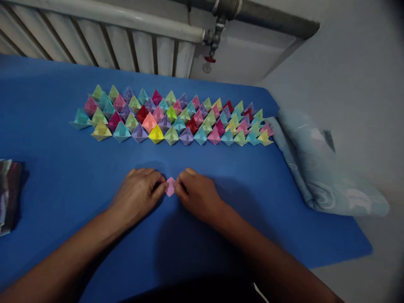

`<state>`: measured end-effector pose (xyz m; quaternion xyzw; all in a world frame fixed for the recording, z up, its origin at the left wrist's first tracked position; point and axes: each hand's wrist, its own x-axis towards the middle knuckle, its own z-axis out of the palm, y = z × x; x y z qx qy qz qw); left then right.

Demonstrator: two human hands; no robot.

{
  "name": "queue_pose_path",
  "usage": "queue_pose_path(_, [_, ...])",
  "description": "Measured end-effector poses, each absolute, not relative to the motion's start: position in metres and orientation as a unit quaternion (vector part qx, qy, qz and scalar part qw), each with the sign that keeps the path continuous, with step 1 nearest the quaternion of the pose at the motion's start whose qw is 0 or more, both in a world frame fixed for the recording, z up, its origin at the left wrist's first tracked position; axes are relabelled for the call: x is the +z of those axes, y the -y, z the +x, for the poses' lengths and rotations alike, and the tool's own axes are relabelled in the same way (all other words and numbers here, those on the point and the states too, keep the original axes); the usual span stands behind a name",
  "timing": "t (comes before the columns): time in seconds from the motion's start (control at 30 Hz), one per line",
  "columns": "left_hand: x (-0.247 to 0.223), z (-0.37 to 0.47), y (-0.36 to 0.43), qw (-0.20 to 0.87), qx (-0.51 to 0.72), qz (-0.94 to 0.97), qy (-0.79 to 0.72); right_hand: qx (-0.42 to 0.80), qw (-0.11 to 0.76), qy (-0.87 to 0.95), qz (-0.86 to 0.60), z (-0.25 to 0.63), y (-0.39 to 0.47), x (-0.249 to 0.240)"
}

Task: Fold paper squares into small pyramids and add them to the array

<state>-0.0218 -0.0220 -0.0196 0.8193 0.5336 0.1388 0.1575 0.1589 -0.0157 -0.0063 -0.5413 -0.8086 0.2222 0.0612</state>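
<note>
The step in hand looks like shaping 1 small folded pink paper (170,187), which sits between the left hand (139,188) and the right hand (196,191), nearer the wearer than the rows of folded paper boats (164,123). The next move seems to call for light, even control from 2 sides. The left hand pinches the paper's left edge, fingers curled; the right hand pinches its right edge likewise (whether it touches the blue surface (63,176), I cannot tell).

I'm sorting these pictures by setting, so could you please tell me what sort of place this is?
Likely a room in a home: a radiator runs along the far side of the blue surface, and a folded cloth, perhaps a blanket, lies at its right edge.
</note>
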Motion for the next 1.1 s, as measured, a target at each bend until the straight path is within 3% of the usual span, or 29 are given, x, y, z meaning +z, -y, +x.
queue_pose_path(0.63, [-0.020,-0.019,0.011,0.136,0.125,0.813,-0.553,0.220,0.141,0.791,-0.553,0.158,0.016,-0.013])
queue_pose_path(0.83, [-0.017,-0.018,0.013,0.161,0.114,0.796,-0.572,0.239,0.099,0.779,-0.571,0.155,0.010,-0.006])
queue_pose_path(0.93, [-0.021,-0.017,0.024,0.115,0.141,0.817,-0.547,0.236,0.077,0.788,-0.564,0.154,0.005,-0.001])
queue_pose_path(1.1, [-0.030,-0.017,0.049,-0.049,0.128,0.871,-0.472,0.248,0.068,0.796,-0.548,0.154,-0.001,0.002])
